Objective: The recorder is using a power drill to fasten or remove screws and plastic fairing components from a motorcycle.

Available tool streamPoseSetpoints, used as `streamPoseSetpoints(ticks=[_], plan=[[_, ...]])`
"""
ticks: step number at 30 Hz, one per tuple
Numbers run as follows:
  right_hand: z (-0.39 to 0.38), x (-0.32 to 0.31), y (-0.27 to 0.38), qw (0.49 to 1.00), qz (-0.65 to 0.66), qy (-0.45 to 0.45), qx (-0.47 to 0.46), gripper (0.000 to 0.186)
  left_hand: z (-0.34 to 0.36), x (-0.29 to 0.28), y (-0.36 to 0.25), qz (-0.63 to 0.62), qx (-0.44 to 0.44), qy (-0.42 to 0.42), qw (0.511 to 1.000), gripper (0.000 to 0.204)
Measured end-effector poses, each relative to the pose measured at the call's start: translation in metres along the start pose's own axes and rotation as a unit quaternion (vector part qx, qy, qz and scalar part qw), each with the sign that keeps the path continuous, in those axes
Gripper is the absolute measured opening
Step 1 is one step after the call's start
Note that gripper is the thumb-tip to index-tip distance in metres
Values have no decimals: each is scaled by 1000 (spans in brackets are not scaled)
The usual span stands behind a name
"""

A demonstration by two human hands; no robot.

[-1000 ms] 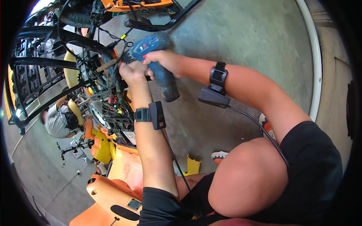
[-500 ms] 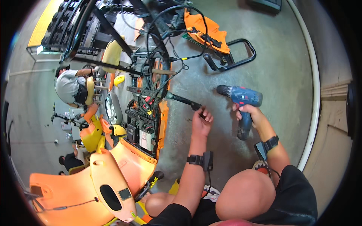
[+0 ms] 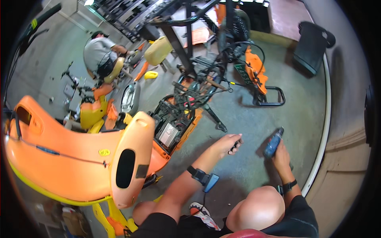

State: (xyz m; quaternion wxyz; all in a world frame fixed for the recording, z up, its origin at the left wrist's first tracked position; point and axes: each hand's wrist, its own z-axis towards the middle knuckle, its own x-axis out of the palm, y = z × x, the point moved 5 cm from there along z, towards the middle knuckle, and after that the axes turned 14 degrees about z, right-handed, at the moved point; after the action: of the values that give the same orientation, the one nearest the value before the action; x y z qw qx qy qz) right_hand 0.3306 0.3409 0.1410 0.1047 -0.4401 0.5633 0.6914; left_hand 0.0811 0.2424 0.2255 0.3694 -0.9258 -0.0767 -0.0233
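Down low, drill (image 3: 273, 142) rests on the floor (image 3: 254, 115).
Right hand (image 3: 281, 152) wraps its grip; left hand (image 3: 227, 143) fingers pinch a small dark part; keep that pinch firm.

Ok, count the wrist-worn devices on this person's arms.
2. One wrist device sits on the left forearm, behind the left hand; another wrist device sits behind the right hand, which grips the blue drill. Nothing appears hidden.
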Motion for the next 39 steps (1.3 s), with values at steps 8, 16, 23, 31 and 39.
streamPoseSetpoints(ticks=[8,16,23,31,39], plan=[[-33,20,-56,996,-88,26,11,93,-108,-56,-86,56,102,-119,986,31],[-39,28,-59,997,-75,20,31,100,-63,-56,-36,-170,105,-111,973,14],[-44,33,-78,999,-49,-7,12,99,-54,-4,-57,-391,221,74,890,30],[-39,30,-54,998,-18,13,61,100,-14,22,7,-398,117,78,907,32],[-45,30,-59,996,-40,47,68,97,-12,-62,55,-485,191,-65,851,30]])
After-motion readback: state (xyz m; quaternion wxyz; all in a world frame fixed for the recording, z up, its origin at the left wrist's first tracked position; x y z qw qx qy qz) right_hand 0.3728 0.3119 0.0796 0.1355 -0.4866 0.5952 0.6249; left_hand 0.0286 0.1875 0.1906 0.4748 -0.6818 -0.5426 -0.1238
